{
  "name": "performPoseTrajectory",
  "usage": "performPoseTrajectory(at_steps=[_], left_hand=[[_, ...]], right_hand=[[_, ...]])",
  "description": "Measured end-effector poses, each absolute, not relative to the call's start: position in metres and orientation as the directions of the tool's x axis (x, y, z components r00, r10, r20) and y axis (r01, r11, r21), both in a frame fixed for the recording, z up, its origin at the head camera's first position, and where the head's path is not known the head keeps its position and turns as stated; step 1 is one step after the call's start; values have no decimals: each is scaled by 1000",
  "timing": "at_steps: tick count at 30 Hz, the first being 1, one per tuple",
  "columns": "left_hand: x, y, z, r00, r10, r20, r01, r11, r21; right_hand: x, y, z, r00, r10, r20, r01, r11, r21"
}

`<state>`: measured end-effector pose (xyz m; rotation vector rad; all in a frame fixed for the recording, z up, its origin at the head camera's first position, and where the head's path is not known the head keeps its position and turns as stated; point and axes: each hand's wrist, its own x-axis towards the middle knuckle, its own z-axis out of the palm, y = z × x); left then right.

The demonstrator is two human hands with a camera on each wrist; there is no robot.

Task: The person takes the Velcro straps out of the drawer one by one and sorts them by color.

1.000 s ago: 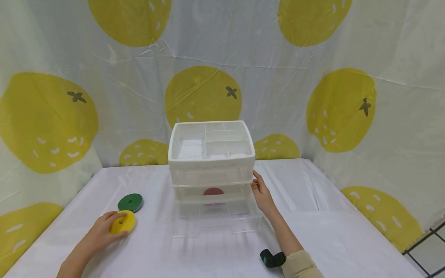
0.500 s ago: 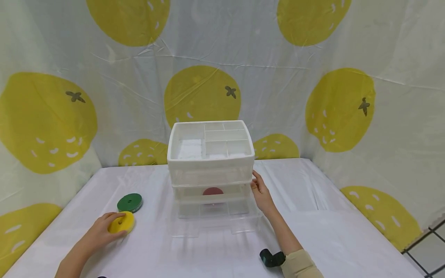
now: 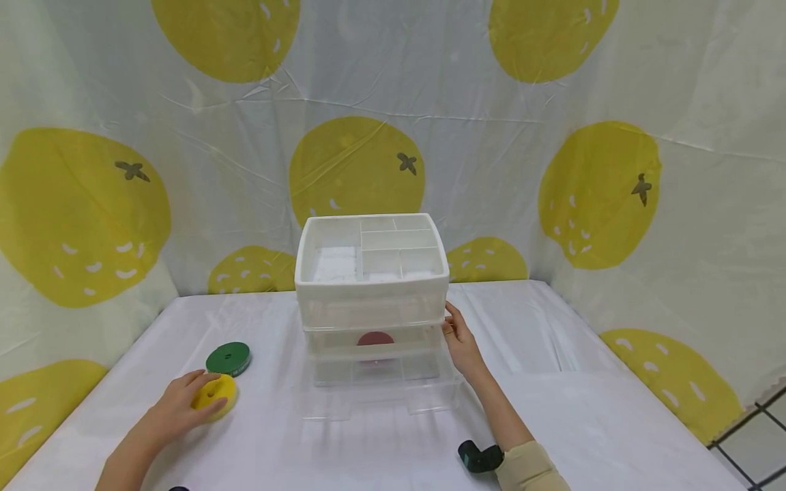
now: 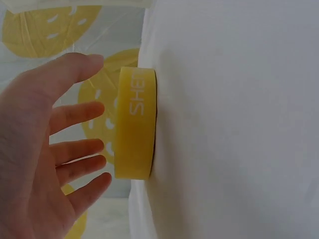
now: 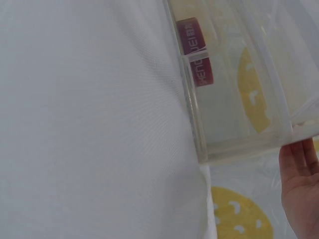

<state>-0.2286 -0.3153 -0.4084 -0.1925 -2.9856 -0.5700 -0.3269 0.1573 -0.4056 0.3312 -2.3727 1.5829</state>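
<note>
My left hand [image 3: 178, 408] is beside a yellow disc [image 3: 215, 397] with a small centre hole, lying on the white cloth. In the left wrist view its fingers are spread and stand apart from the lettered rim of the disc [image 4: 135, 124]. A green disc [image 3: 228, 359] lies just behind the yellow one. My right hand [image 3: 463, 348] rests its fingertips against the right side of a white drawer unit [image 3: 372, 303]. Through the clear plastic a maroon disc [image 3: 376, 338] shows; white letters mark its rim in the right wrist view.
A clear drawer front [image 3: 381, 399] juts forward low on the unit. Divided compartments [image 3: 399, 249] form its top. A black elbow-shaped piece [image 3: 480, 457] sits by the right sleeve [image 3: 531, 467]. Curtains with yellow fruit prints surround the table, and a black wire grid [image 3: 752, 436] stands at far right.
My left hand has loosened from the yellow disc, its thumb coming away from the edge. My right hand and the drawer unit keep their places.
</note>
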Motion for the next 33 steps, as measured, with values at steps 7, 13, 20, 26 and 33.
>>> performPoseTrajectory(at_steps=[7,13,20,26,33], left_hand=[[-220,-292,-395,-945,152,291,257,894,366],[-215,-274,-387,-857,205,473,357,898,258],[-219,-258,-383,-473,383,794,576,816,-50],[-225,-240,-375,-195,470,861,655,716,-243],[-222,-222,-371,-116,518,847,688,657,-307]], right_hand=[[-327,157,-406,-935,-37,352,-339,377,-862],[-327,156,-407,-933,-35,359,-345,377,-860],[-325,155,-406,-933,-35,359,-345,379,-859],[-324,155,-405,-929,-24,370,-351,379,-856],[-327,157,-406,-936,-38,351,-340,367,-866]])
